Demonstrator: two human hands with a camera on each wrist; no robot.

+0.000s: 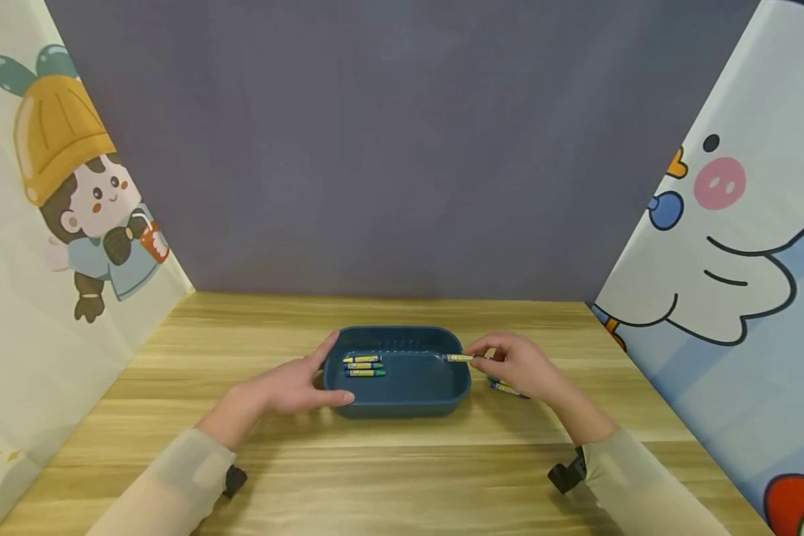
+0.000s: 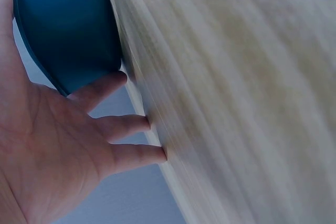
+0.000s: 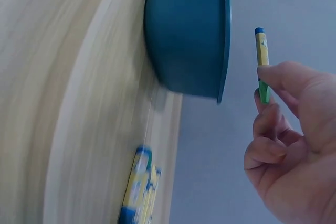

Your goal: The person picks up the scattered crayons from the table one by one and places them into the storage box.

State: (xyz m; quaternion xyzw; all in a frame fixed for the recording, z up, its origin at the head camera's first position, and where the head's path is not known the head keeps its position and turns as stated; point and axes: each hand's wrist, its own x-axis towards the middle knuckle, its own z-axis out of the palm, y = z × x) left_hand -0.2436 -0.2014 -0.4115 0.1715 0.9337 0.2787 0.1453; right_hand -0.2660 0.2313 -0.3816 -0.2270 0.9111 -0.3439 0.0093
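A dark blue plastic tray [image 1: 402, 409] stands on the table with three crayons [image 1: 365, 365] side by side in its left half, one yellow-tipped and two green-tipped. My left hand [image 1: 293, 381] spans the tray's left end, thumb along the front rim, with fairly straight, spread fingers; in the left wrist view some fingertips [image 2: 157, 154] reach the table surface. Over the tray's right rim, my right hand [image 1: 519, 365] pinches a crayon [image 3: 263, 51] with a yellow wrapper and green tip between thumb and fingers. Its blue end points toward the tray.
More crayons [image 1: 507, 388] lie on the wood-grain table [image 1: 402, 476] to the right of the tray, partly under my right hand. A grey panel [image 1: 388, 149] rises behind the table, and printed cartoon panels flank both sides.
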